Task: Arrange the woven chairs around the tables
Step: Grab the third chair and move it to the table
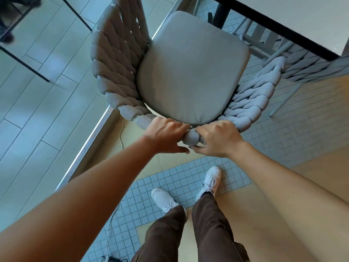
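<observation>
A grey woven chair [117, 59] with a pale seat cushion [192, 72] stands right in front of me, seen from above, its open front facing away. My left hand [166, 135] and my right hand [217, 138] both grip the rope-wrapped top rail of its backrest, side by side, almost touching. A white table with a dark edge [283, 29] fills the upper right corner, beyond the chair. A second woven chair [309, 67] is tucked partly under that table at the right.
A glass wall with a metal floor track [90, 140] runs diagonally along the left, close to the chair's left armrest. A white cable [120, 137] lies on the floor by the track. My feet in white shoes stand on blue tiles behind the chair.
</observation>
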`<control>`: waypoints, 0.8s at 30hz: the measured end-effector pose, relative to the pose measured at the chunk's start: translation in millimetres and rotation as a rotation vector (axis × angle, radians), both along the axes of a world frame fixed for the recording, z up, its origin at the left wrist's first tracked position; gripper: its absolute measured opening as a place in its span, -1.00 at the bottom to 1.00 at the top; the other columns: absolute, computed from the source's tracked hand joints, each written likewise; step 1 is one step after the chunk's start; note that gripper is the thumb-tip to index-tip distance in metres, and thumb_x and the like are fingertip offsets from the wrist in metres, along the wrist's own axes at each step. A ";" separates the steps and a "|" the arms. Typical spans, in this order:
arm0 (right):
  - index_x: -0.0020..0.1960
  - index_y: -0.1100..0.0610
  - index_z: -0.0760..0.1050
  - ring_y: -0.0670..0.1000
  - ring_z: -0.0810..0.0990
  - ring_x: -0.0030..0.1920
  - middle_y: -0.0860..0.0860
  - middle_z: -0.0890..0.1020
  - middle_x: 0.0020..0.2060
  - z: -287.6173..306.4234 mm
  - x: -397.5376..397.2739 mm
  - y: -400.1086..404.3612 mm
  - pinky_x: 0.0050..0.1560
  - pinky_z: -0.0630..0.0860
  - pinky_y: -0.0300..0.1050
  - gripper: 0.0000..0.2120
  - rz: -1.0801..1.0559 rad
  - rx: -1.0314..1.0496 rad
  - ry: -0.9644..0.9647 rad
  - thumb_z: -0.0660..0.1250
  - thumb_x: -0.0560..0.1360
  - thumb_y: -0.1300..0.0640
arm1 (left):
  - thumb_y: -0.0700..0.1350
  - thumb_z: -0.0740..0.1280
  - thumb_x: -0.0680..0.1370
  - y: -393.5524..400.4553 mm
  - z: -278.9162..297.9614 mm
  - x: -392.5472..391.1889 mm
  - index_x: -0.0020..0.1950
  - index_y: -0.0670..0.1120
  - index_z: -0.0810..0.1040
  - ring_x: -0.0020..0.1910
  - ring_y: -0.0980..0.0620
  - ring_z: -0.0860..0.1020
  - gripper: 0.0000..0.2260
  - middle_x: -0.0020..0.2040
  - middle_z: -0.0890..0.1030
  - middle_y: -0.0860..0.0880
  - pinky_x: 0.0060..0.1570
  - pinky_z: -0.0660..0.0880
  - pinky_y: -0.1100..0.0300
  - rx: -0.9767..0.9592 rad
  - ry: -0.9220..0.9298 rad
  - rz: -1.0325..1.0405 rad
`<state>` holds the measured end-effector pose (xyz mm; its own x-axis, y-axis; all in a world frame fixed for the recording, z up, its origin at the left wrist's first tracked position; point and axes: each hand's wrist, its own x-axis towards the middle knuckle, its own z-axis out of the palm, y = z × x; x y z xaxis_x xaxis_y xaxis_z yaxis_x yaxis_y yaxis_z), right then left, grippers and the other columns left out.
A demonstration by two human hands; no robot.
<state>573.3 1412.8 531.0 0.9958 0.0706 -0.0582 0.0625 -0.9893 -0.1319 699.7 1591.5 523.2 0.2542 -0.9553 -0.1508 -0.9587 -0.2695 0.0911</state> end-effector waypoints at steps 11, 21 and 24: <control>-0.31 0.11 0.56 0.14 0.59 -0.43 0.03 0.61 -0.42 -3.6 6.4 -44.9 -0.32 0.44 -0.06 -0.38 0.047 -0.056 0.075 0.42 0.27 -0.50 | 0.46 0.11 0.46 -19.3 -15.5 -7.1 0.11 0.05 0.56 -0.16 -0.11 0.67 -0.43 -0.10 0.70 0.04 -0.22 0.53 0.09 0.040 -0.065 0.098; -0.22 0.05 0.61 0.12 0.63 -0.33 -0.01 0.65 -0.35 -9.1 21.2 -57.6 -0.27 0.45 -0.06 -0.34 0.077 -0.078 0.116 0.25 0.31 -0.56 | 0.47 0.12 0.46 -26.5 -15.5 2.9 0.18 0.08 0.56 -0.13 -0.06 0.68 -0.42 -0.05 0.71 0.08 -0.23 0.46 0.13 0.084 -0.078 0.121; -0.19 0.05 0.59 0.10 0.63 -0.31 -0.03 0.64 -0.32 -9.2 21.9 -58.2 -0.27 0.43 -0.07 -0.31 0.093 -0.098 0.140 0.17 0.32 -0.58 | 0.47 0.17 0.45 -26.8 -8.9 1.4 0.17 0.10 0.58 -0.12 -0.03 0.68 -0.44 -0.04 0.70 0.10 -0.26 0.40 0.16 0.110 -0.087 0.137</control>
